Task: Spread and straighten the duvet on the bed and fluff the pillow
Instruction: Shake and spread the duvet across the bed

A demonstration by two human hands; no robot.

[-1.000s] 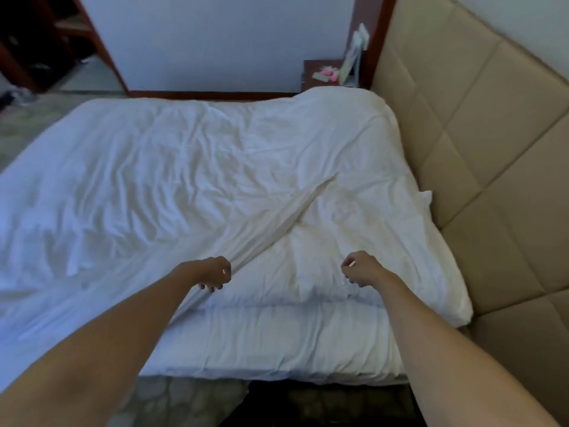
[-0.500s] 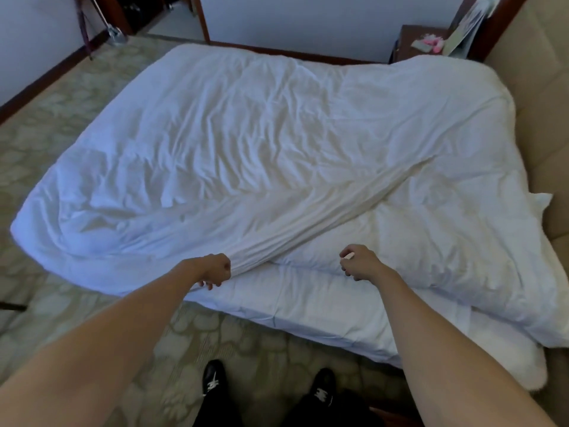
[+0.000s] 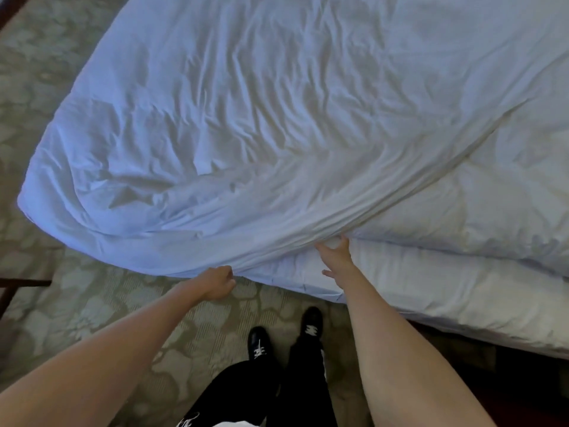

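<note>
A white, wrinkled duvet [image 3: 246, 124] covers most of the bed [image 3: 462, 303], and its left corner hangs over the carpet. My left hand [image 3: 217, 283] is closed on the duvet's near edge, which it pulls taut. My right hand [image 3: 335, 257] grips a bunched fold of the duvet a little further right, with the thumb and fingers pinching the cloth above the mattress side. A long crease runs from that fold up to the right. No pillow is in view.
Patterned green carpet [image 3: 77, 303] lies left of and in front of the bed. My black shoes [image 3: 258, 343] and dark trousers stand close to the bed's side. A dark bar of furniture [image 3: 24, 283] juts in at the left edge.
The view has tipped down and to the left, so the headboard and nightstand are out of sight. My right hand has moved left to the bunched fold and taken hold. The left hand has pulled the edge outward.
</note>
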